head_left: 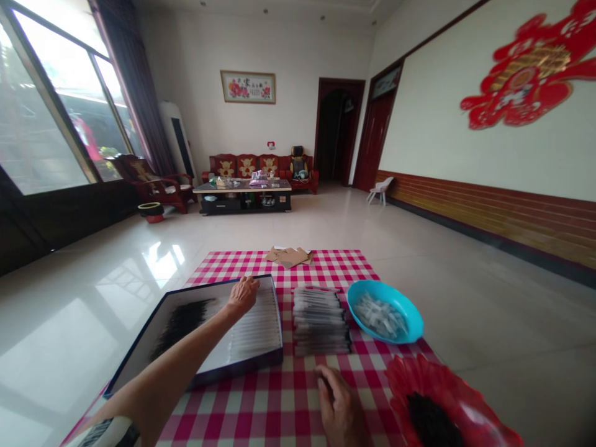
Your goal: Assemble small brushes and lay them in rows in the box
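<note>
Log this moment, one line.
left hand: at shallow box | right hand: near pen-like rods, grip unclear | blue bowl: right of rods, holding translucent pieces

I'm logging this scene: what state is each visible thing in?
Shallow box: open, partly filled
Pens: side by side
Turquoise bowl: partly filled
Red flower-shaped bowl: partly filled
Cardboard pieces: overlapping
Left hand: fingers bent, contents unclear
Right hand: fingers curled
Curtain: drawn aside
Red door: closed

Left fingers [252,283] over box [251,365], right fingers [332,376] near pens [321,320]
</note>
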Available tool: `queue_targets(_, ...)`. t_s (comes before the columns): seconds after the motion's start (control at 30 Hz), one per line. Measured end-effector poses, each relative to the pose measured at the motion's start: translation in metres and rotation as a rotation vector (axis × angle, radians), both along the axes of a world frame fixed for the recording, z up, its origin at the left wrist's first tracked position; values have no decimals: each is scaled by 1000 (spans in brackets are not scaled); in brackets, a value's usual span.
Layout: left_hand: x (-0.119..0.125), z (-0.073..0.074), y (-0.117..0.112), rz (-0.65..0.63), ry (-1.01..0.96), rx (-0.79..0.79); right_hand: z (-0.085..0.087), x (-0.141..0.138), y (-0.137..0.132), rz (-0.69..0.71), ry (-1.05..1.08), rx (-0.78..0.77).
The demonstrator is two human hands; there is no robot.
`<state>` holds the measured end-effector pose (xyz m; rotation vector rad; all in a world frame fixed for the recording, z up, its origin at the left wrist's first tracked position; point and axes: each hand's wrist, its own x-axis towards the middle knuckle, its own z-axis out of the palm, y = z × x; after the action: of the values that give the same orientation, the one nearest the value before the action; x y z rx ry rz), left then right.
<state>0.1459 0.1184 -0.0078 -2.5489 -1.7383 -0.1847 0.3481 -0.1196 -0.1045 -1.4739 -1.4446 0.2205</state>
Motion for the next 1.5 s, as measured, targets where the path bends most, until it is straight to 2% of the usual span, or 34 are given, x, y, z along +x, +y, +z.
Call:
queue_targets(0.13,12,19,-21,-75,-48,31,1,2,-1,-40,54,-27)
queue_targets(0.23,38,29,-57,-210,-93,41,-4,7,-1,-105,182,-17)
queue_targets(0.3,60,27,-90,-323,-123,27,-6,10,-2,-153,273,4)
queue_targets(0.4,94,5,-136,-540,-237,-54,-7,13,-2,-219,380,33)
queue_targets(0.5,119,-26,-166,-518,-306,-114,-8,15,-2,-268,477,22)
queue_targets(0.6,130,-48,-175,-438,-282,-117,-11,18,0,-316,501,55)
queue_targets(0.7,128,-60,-173,-388,-249,-107,-14,19,1,-329,495,90)
queue_targets(0.9,111,-70,-174,-384,-276,-94,-13,18,2,-359,457,128)
queue_targets(1.0,97,-76,-180,-409,-475,-69,-6,18,1,-384,398,127)
queue_targets(1.07,86,-78,-184,-426,-633,-64,0,17,0,-336,355,85)
queue_targets(1.17,72,-74,-189,-428,-697,-60,10,13,-3,-226,314,17)
queue_targets(1.27,63,-66,-195,-395,-615,-31,15,9,-5,-145,328,-13)
queue_targets(1.4,62,-58,-203,-349,-599,10,19,4,-5,-80,408,-65)
queue_targets(1.5,65,-59,-208,-352,-656,20,26,0,-6,-48,436,-114)
